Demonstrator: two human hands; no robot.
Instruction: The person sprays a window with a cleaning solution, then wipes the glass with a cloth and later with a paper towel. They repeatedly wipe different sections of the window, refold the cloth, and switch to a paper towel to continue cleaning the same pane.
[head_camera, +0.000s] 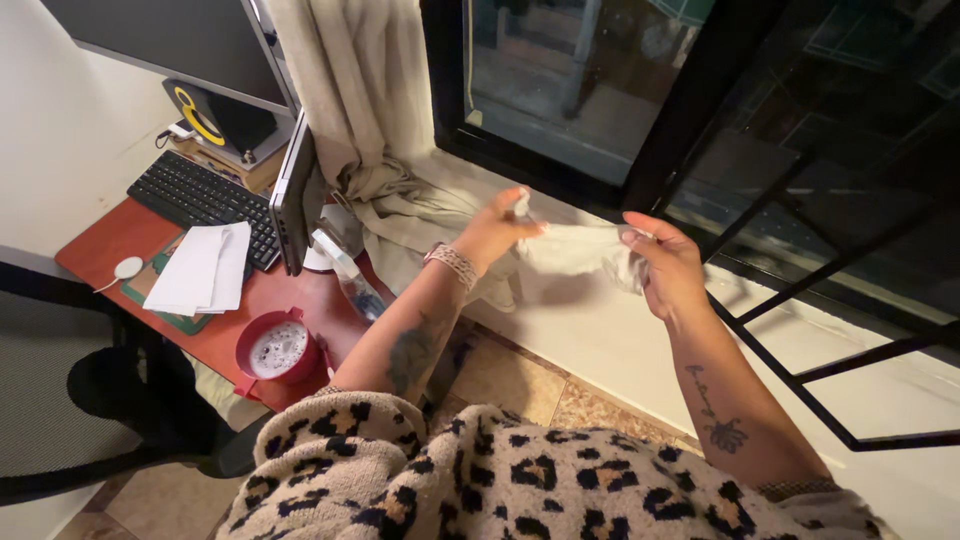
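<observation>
Leopard-print sleeves (480, 480) below, both hands (left (490, 232), right (665, 268)) grip tight a crumpled, pale cloth (580, 248) stretched between them.

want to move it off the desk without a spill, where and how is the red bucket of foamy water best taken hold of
Probably by the rim of the red bucket on two opposite sides, coming straight down from above. It stands upright at the desk edge, open-topped with foamy water, so a level lift suits it. No handle shows clearly. Both hands, left hand and right hand, currently hold a white cloth.
</observation>
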